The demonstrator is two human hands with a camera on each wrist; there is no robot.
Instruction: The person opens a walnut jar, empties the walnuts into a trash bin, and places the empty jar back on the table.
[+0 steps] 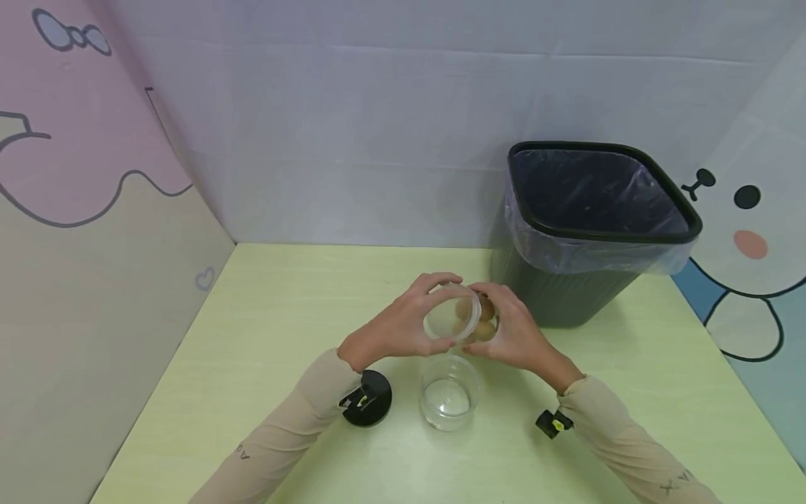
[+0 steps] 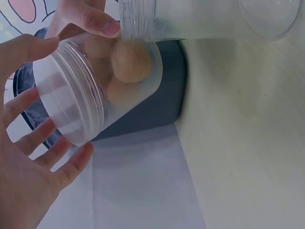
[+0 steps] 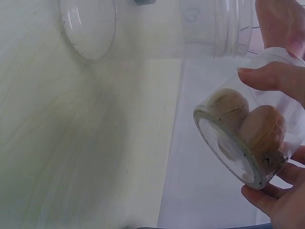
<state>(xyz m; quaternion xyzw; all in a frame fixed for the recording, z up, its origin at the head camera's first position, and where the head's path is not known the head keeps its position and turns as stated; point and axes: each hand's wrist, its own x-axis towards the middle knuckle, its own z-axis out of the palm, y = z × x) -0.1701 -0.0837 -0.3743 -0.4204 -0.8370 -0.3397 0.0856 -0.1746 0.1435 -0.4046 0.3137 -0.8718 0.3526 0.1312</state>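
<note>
A clear jar with several round, brown, walnut-like things inside is held tilted on its side above the table. My right hand grips the jar's body, thumb on one side and fingers on the other. At the other end, my left hand holds the translucent screw lid, its fingers spread round the rim. The lid sits on the jar's mouth in the left wrist view. Just below the hands, a second clear jar stands upright and uncovered, with nothing seen inside.
A black round lid lies on the table by my left wrist, left of the standing jar. Behind my right hand stands a dark bin with a clear plastic liner. White and patterned panels border the pale table.
</note>
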